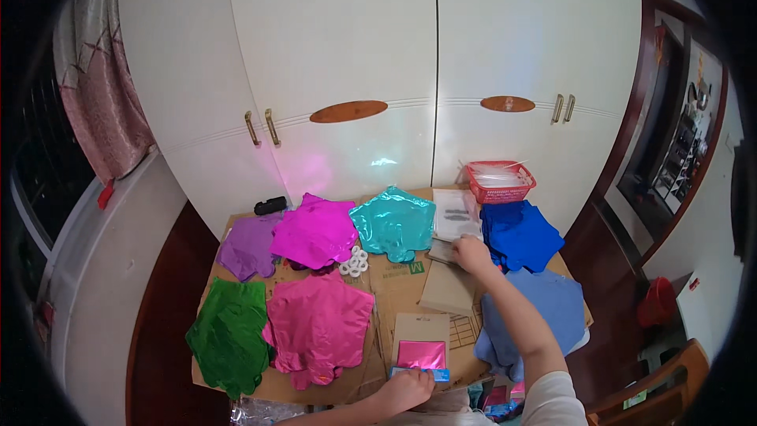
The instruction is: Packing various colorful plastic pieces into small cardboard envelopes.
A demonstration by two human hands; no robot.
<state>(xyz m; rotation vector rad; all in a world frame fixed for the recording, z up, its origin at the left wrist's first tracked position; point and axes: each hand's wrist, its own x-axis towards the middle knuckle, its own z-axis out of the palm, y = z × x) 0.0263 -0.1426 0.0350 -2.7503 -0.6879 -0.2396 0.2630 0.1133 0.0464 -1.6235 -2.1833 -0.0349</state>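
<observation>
Step in hand, as judged: picking up a fresh piece of card stock. Your right hand (471, 253) is stretched out, fingers resting on the small stack of grey-brown cardboard sheets (451, 284) right of centre on the counter (402, 280); whether the fingers have closed on one, I cannot tell. Your left hand (404, 389) lies curled over the near edge of the folded pink foil square (421, 355) on its card backing.

Next move calls for separating a single sheet.

Count: six foil star balloon piles — purple, magenta, teal, blue, green, pink. One red plastic basket (500, 181).
</observation>
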